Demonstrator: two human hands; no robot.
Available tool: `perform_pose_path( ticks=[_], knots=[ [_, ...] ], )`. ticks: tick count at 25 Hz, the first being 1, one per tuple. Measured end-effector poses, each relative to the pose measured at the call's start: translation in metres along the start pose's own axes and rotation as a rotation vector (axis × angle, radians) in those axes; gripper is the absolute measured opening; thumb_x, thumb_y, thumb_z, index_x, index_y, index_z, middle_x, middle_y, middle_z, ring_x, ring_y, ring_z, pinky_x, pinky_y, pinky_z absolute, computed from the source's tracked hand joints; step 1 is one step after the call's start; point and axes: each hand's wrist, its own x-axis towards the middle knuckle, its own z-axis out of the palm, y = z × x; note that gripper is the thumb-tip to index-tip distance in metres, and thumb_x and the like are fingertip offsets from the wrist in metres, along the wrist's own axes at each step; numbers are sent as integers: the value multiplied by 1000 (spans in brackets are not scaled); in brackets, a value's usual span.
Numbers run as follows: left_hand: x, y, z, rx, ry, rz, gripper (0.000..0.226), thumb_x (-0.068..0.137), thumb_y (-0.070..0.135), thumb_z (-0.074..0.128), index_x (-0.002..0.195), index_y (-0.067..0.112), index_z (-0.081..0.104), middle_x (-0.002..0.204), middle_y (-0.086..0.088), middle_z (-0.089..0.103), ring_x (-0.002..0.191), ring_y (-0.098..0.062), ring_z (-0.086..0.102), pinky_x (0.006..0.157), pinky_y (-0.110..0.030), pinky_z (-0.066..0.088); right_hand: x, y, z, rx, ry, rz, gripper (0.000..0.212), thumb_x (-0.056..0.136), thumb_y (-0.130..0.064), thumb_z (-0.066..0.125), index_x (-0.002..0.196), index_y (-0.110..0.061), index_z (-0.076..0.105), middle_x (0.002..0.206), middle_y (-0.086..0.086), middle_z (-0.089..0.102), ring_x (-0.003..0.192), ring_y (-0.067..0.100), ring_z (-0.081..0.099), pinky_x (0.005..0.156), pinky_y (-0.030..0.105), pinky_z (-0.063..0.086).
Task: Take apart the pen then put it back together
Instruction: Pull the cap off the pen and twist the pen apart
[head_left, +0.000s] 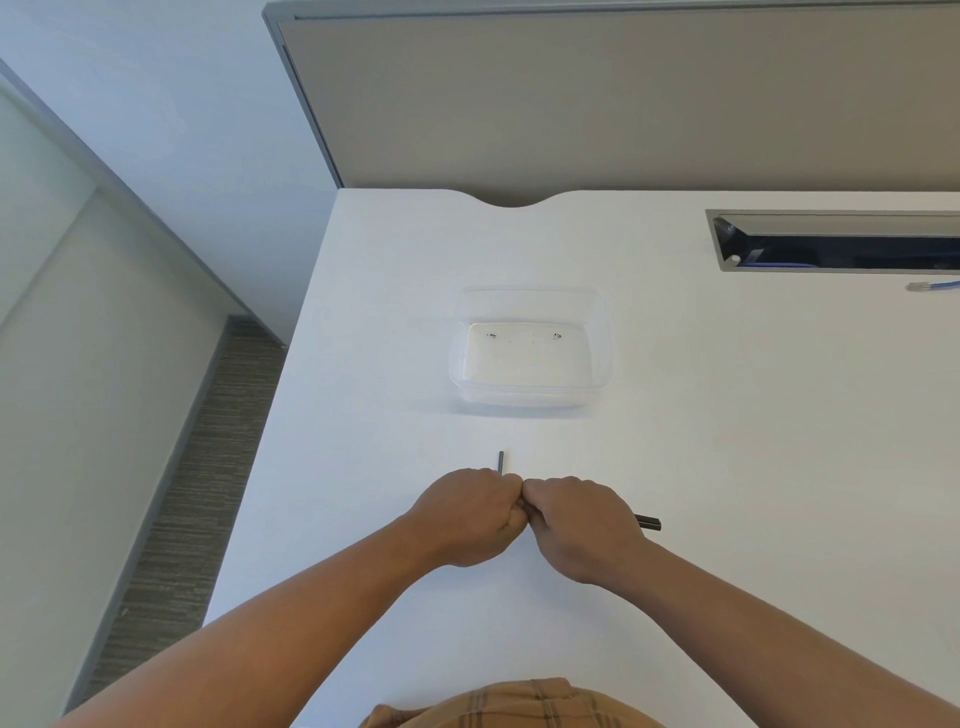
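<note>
My left hand (470, 514) and my right hand (574, 525) are closed into fists, knuckles touching, just above the white table (727, 441). A dark pen part (648, 522) sticks out to the right of my right hand. Another thin dark pen part (501, 462) pokes up behind my left hand. The middle of the pen is hidden inside both fists, so I cannot tell whether the parts are joined.
A clear plastic container (530, 348) stands on the table beyond my hands. At the far right is a cable slot (836, 241) with a blue cable end (930, 286) beside it. The table's left edge drops to carpeted floor (197, 493).
</note>
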Motion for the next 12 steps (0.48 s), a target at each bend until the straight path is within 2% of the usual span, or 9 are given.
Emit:
perform_pose_path(
  ticks=[4,6,8,10,12],
  knots=[
    [2,3,-10,-96,38,-37,27,92,35,28,74,18,38,68,-2,50,60,-21,46,55,-36,33,2,-2,-2,28,37,4,23,103,-33,37,81,-26,39,71,-5,56,63,26,49,57,35,33],
    [3,4,-15,-355,114,-95,29,94,36,32,78,15,44,71,-7,58,61,-20,48,55,-37,39,6,-1,-5,217,58,58,30,106,-36,39,80,-20,43,67,-6,52,60,21,45,57,35,35],
    [2,5,-17,-694,188,-181,28,97,38,40,85,16,53,74,-5,64,60,-13,51,55,-29,42,10,0,-9,455,78,104,30,106,-33,41,84,-17,53,68,-3,58,58,16,45,58,35,39],
    [0,8,-15,-989,239,-249,20,101,34,52,94,18,61,77,2,66,63,-8,56,56,-23,47,9,1,-11,649,80,125,24,106,-24,42,95,-23,63,80,-3,68,60,8,53,60,27,45],
    [-1,12,-11,-1162,256,-271,18,98,36,62,98,18,66,78,2,66,67,-10,57,60,-23,48,8,-1,-10,826,68,120,26,106,-21,43,111,-33,65,88,-6,73,69,5,64,65,19,49]
  ],
)
